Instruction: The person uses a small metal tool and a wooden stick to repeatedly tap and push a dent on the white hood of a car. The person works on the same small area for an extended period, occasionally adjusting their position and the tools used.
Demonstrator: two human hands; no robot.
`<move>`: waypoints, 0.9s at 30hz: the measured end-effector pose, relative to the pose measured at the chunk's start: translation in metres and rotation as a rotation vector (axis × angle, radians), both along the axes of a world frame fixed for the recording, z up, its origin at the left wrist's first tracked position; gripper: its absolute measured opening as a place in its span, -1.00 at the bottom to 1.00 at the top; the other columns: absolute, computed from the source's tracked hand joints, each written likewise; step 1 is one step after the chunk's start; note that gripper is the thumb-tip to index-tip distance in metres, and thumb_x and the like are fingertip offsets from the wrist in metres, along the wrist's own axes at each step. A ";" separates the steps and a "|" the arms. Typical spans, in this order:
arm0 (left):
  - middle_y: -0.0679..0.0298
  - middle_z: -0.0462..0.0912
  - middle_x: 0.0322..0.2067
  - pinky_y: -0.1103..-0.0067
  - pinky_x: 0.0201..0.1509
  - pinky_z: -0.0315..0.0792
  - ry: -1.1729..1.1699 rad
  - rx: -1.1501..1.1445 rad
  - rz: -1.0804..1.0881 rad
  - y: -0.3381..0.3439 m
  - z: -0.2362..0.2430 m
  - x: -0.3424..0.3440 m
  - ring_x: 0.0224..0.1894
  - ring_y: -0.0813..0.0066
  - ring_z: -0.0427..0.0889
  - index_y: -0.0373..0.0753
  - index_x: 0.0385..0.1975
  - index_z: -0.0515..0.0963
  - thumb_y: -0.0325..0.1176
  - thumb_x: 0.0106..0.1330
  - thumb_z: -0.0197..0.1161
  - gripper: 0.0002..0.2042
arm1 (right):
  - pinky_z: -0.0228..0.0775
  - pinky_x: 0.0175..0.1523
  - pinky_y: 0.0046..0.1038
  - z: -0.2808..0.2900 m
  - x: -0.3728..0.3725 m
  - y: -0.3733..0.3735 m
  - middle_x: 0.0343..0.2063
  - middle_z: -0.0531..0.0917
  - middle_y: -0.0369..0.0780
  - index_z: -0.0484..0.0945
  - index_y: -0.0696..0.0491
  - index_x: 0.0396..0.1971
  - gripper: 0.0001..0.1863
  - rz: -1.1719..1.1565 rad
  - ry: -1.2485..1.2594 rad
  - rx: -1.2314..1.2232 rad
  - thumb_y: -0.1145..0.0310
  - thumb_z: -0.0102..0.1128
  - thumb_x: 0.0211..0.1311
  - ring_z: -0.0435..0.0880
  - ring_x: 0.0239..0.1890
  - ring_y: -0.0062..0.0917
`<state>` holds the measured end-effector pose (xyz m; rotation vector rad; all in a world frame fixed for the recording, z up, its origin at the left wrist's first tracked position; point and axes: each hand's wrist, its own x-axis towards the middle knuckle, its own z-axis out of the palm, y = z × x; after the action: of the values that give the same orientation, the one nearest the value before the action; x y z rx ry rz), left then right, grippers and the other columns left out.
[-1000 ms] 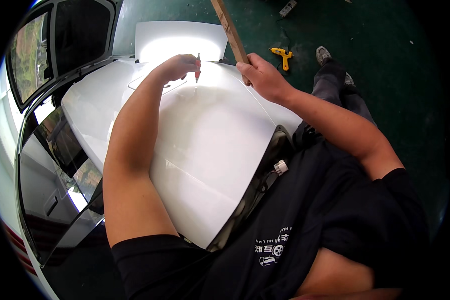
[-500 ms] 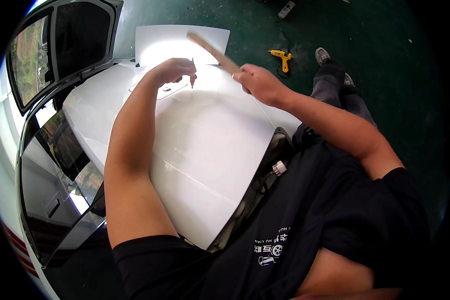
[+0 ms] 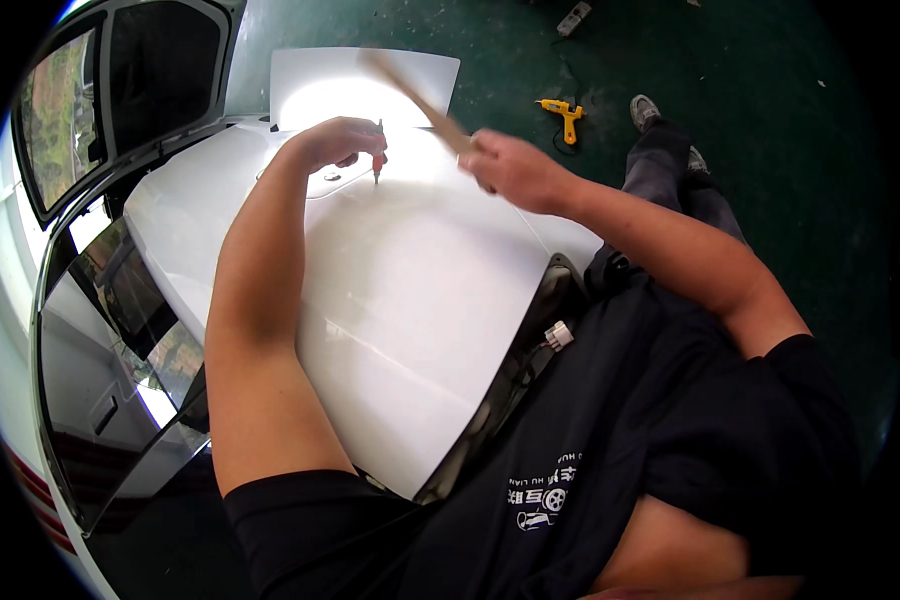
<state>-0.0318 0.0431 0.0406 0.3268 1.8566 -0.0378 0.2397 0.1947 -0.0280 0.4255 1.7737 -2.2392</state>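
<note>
My left hand [image 3: 338, 143] is closed around a slim red and dark punch-like tool [image 3: 378, 160], held upright. Its thin tip points down at the white car door panel [image 3: 420, 290], near the door handle recess [image 3: 332, 178]; whether it touches the paint I cannot tell. My right hand [image 3: 520, 170] grips one end of a flat, light-brown wooden stick [image 3: 425, 102]. The stick slants up and to the left, its far end blurred and raised above the punch.
Behind the door stands a brightly lit white board [image 3: 365, 75]. A yellow glue gun [image 3: 567, 118] lies on the green floor, near a power strip [image 3: 574, 18]. Another car door with dark windows [image 3: 120, 110] is at left. A white wiring connector [image 3: 558, 336] sticks out by my shirt.
My left hand and the punch have shifted slightly left. The wooden stick has also moved a little to the left, its far end somewhat higher.
</note>
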 end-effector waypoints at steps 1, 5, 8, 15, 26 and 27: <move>0.20 0.67 -0.32 0.62 -0.45 0.22 -0.023 -0.009 -0.006 -0.003 0.001 -0.002 -0.53 0.63 0.30 -0.31 -0.07 0.63 -0.40 0.39 0.23 -0.80 | 0.37 -0.23 -0.36 0.003 -0.001 0.000 -0.47 0.55 -0.24 0.50 0.15 -0.26 -0.60 0.182 -0.035 0.011 0.05 0.05 0.51 0.48 -0.42 -0.55; 0.19 0.71 -0.25 0.65 -0.46 0.21 -0.016 0.028 -0.012 0.003 0.002 -0.003 -0.55 0.62 0.28 -0.31 -0.09 0.61 -0.41 0.36 0.22 -0.80 | 0.32 -0.24 -0.42 -0.004 -0.002 -0.004 -0.49 0.50 -0.28 0.51 0.12 -0.23 -0.64 -0.181 -0.020 -0.151 0.08 0.06 0.51 0.44 -0.42 -0.59; 0.18 0.73 -0.21 0.65 -0.45 0.23 -0.057 0.016 0.005 -0.005 -0.001 -0.009 -0.54 0.62 0.28 -0.31 -0.06 0.61 -0.43 0.37 0.20 -0.79 | 0.29 -0.28 -0.48 -0.001 -0.001 -0.003 -0.50 0.47 -0.32 0.49 0.11 -0.23 -0.67 -0.053 -0.003 -0.064 0.11 0.05 0.51 0.39 -0.44 -0.64; 0.22 0.72 -0.22 0.62 -0.41 0.29 0.068 0.041 -0.009 -0.002 -0.005 -0.005 -0.50 0.61 0.32 -0.27 0.00 0.63 -0.41 0.43 0.20 -0.78 | 0.26 -0.30 -0.52 0.001 -0.003 -0.006 -0.52 0.44 -0.33 0.47 0.10 -0.25 -0.71 -0.185 0.006 -0.145 0.15 0.04 0.51 0.36 -0.46 -0.68; 0.25 0.71 -0.26 0.62 -0.43 0.27 0.050 0.013 -0.053 -0.002 -0.010 -0.004 -0.51 0.61 0.32 -0.25 -0.03 0.64 -0.37 0.47 0.21 -0.81 | 0.27 -0.30 -0.51 -0.008 -0.003 -0.005 -0.53 0.45 -0.33 0.47 0.11 -0.23 -0.67 -0.175 -0.022 -0.127 0.10 0.04 0.51 0.36 -0.47 -0.66; 0.25 0.71 -0.26 0.62 -0.43 0.28 0.032 0.002 -0.082 -0.003 -0.009 -0.005 -0.51 0.62 0.32 -0.25 -0.03 0.64 -0.37 0.47 0.21 -0.81 | 0.27 -0.29 -0.51 -0.006 -0.003 -0.005 -0.54 0.44 -0.34 0.46 0.11 -0.21 -0.67 -0.082 -0.045 -0.097 0.10 0.04 0.52 0.36 -0.47 -0.66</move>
<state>-0.0364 0.0398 0.0316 0.4058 1.8744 -0.0982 0.2368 0.1896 -0.0336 0.5332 1.6456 -2.3400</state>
